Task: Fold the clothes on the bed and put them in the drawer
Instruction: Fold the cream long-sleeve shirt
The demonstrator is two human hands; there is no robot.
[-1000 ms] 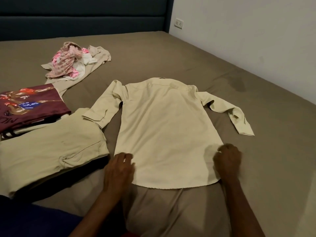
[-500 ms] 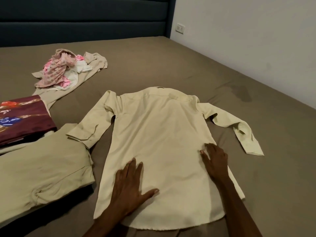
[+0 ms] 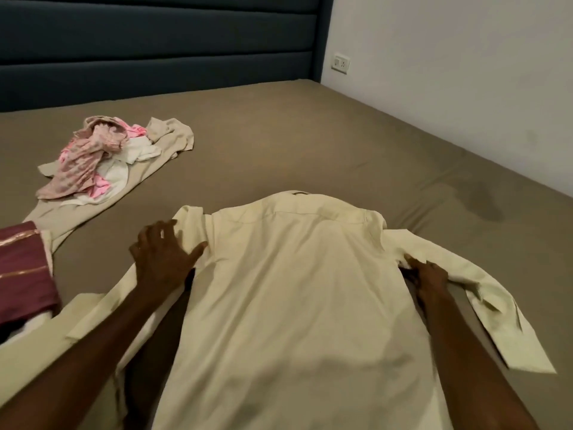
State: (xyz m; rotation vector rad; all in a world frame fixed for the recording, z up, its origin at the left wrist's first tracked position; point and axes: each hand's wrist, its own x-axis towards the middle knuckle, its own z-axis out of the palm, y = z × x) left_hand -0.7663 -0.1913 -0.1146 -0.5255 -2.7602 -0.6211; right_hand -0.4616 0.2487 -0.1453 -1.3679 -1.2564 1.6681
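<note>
A: State the position of the pale cream long-sleeved cotton shirt.

B: It lies flat, back side up, on the taupe fitted bed sheet, collar toward the dark blue padded headboard, both sleeves spread outward.

A: Left hand?

B: Resting on the shirt's left sleeve just beside the shoulder seam, fingers spread and straight, thumb extended toward the shirt body. Nothing is gripped.

A: Right hand?

B: At the shirt's right armpit, where the sleeve joins the body. The fingers are curled into the fabric; whether they pinch it or only press on it cannot be told.

A: Other items relative to the shirt?

B: Beyond its left sleeve, toward the headboard: a crumpled heap of pink, white and beige garments. Left of the shirt: a folded maroon garment.
</note>
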